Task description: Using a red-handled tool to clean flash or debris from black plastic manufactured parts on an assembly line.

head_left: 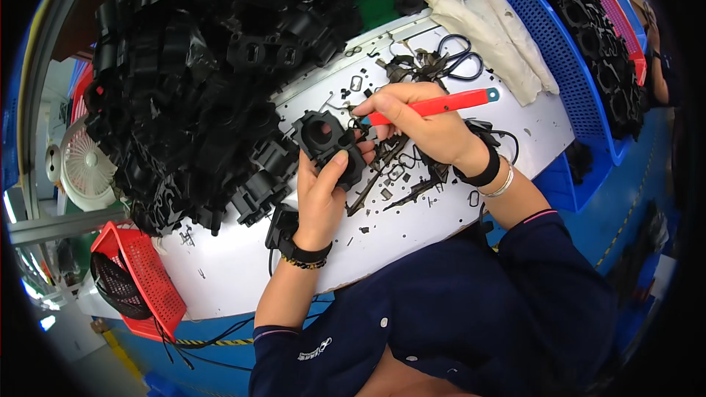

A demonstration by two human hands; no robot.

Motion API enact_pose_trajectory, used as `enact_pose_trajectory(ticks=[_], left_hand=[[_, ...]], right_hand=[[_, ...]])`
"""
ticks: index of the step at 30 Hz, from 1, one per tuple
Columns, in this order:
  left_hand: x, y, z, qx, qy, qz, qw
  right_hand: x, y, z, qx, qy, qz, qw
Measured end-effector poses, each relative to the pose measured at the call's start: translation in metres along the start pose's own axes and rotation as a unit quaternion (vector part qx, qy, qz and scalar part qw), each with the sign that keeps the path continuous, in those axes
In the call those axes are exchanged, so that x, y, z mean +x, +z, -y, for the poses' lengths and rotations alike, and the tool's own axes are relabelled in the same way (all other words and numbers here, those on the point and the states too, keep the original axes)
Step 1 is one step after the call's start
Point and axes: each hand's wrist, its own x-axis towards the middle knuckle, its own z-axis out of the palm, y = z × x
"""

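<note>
White table [401, 239] below. I see the left hand [320, 202] gripping a black moulded part [321, 148] over it, the right hand [428, 126] closed around a red tool [457, 102], tip near the part's edge; farther out, black heap [198, 88], blue basket [548, 38].

White table [228, 272] with scissors [462, 56], perhaps scraps [416, 68].

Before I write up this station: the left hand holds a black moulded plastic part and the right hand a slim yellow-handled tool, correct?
Not quite: the head view shows the right hand holding a slim red-handled tool, not yellow. The rest stands.
</note>
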Motion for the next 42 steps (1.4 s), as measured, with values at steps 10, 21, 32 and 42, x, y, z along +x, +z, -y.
enact_pose_trajectory(ticks=[10, 21, 32, 42], left_hand=[[-0.018, -0.012, 0.008, -0.007, 0.011, -0.086, 0.996], [-0.003, 0.001, -0.001, -0.024, 0.013, -0.059, 0.998], [-0.006, -0.002, 0.003, -0.031, -0.01, -0.052, 0.998], [-0.004, -0.008, 0.002, -0.046, 0.002, -0.013, 0.999]], right_hand=[[0.004, 0.013, -0.011, -0.063, -0.13, -0.029, 0.989], [0.008, 0.003, -0.009, -0.072, -0.101, -0.046, 0.991], [-0.001, 0.0, -0.007, -0.094, -0.077, -0.038, 0.992], [0.002, 0.007, 0.007, -0.047, 0.019, -0.013, 0.999]])
